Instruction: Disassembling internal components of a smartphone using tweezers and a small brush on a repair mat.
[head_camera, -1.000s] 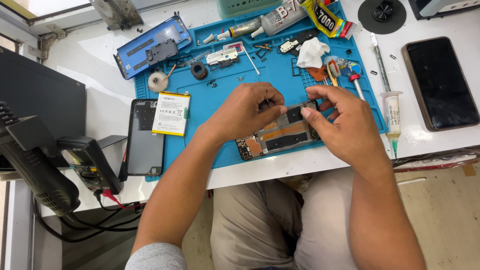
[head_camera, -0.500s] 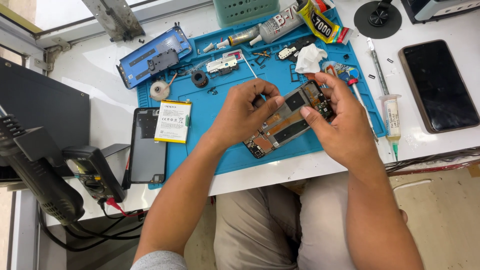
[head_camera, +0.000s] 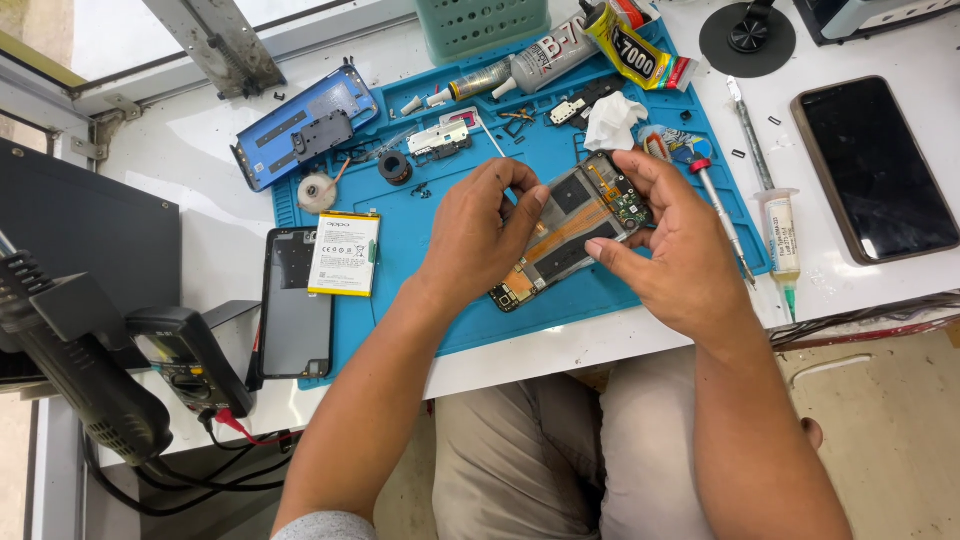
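Across the middle of the frame lies a blue repair mat (head_camera: 420, 300) on a white bench (head_camera: 200, 160), and over its right-centre part the person holds an opened phone frame (head_camera: 565, 230), tilted, its inner side up with a small circuit board at the upper end. The left hand (head_camera: 475, 235) grasps the frame's left edge, fingers curled over the top and thumb against the side. The right hand (head_camera: 670, 250) grasps the right edge, thumb pressed on the lower side and fingers around the board end. Both hands are closed on the frame.

At the right of the frame a dark phone (head_camera: 875, 165) lies screen up on the bench, well apart from the mat. At the upper left a blue back cover (head_camera: 300, 125) rests half on the mat's corner. At the left a dark phone panel (head_camera: 295, 310) lies under a white battery (head_camera: 344, 253). Near the top of the frame lie 2 glue tubes (head_camera: 560, 55), with a crumpled white tissue (head_camera: 612, 122) just above the right hand. A syringe (head_camera: 780, 235) lies just beside the mat's right edge. A small black tape roll (head_camera: 396, 166) sits near the mat's upper left.
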